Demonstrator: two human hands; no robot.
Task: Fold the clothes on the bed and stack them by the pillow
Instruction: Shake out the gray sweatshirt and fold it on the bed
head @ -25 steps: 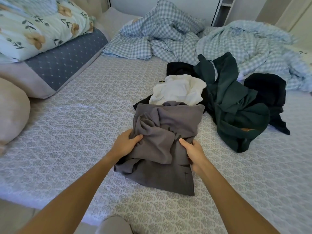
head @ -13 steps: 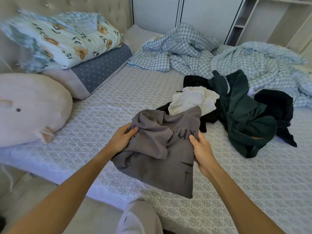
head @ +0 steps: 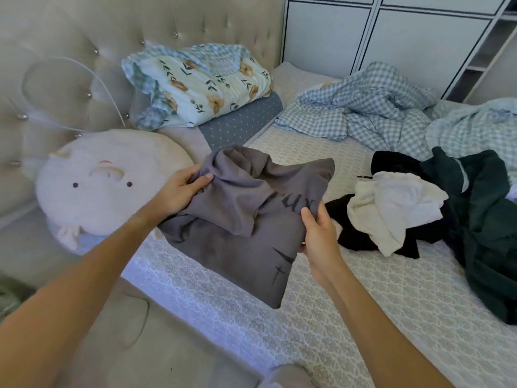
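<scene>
Letters "rux" on grey garment [head: 246, 219]

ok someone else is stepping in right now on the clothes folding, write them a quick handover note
Left hand grips the left side of the grey shirt; right hand pinches its right edge. The shirt is bunched and held above the bed, near the round plush pillow.
Done: nothing is stacked by the pillow yet.
Left: fold and place the grey shirt, then the white garment, the black garment under it and the dark green garment, all in a heap on the right.
</scene>
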